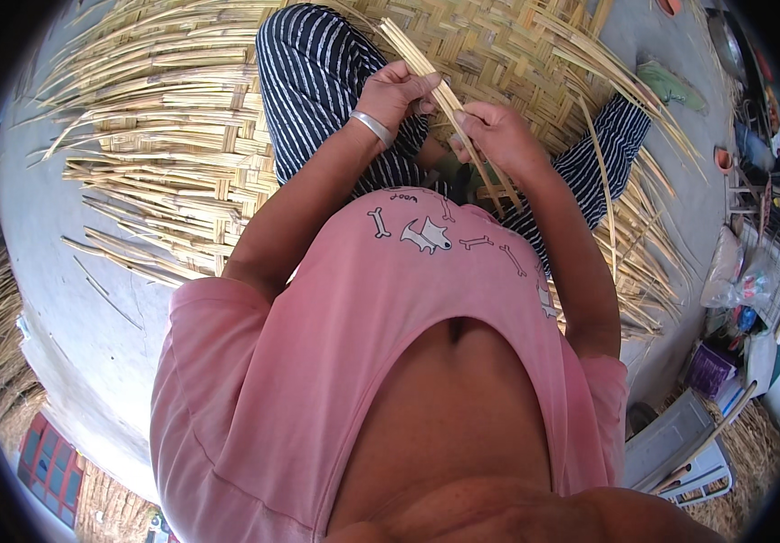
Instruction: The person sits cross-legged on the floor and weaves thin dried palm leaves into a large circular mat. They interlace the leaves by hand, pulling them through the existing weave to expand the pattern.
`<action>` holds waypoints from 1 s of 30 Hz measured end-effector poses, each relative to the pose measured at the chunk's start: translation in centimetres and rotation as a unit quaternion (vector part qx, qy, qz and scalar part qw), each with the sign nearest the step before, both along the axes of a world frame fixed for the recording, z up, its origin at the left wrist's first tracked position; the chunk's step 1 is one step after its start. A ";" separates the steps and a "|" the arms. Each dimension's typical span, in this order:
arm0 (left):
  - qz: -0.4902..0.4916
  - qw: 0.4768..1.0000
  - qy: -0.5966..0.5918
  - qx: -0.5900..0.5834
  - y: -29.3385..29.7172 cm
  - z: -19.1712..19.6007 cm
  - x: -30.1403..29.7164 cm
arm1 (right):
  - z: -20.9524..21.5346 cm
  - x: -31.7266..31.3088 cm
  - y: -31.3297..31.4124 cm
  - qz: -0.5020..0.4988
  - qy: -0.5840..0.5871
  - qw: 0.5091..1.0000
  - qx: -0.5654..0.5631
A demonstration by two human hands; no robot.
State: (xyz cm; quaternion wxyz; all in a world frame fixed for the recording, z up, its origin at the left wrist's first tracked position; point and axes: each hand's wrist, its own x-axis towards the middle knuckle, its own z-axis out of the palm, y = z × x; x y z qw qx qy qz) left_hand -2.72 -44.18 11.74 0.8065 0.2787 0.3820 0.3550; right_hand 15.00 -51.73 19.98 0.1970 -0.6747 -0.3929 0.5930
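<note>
I see my left hand (396, 90) and right hand (495, 131) both closed around a bundle of bamboo strips (426, 68), held above the woven mat (181, 136) over my lap; a loose pinch could let strips slide apart; sharp edges might cut.

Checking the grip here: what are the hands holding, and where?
Both the left hand and right hand pinch a bundle of bamboo strips near its lower middle.

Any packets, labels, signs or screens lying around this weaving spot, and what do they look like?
Clear plastic bag: right edge, crumpled, with colourful bits inside.
Purple box-like container: lower right, small and squarish; whether it is a package is unclear.
No signs or screens show.
</note>
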 end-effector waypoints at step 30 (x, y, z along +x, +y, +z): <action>0.065 0.995 -0.072 -0.025 4.7 1.9 -1.3 | 0.7 5.5 -3.6 0.145 -0.168 0.971 0.088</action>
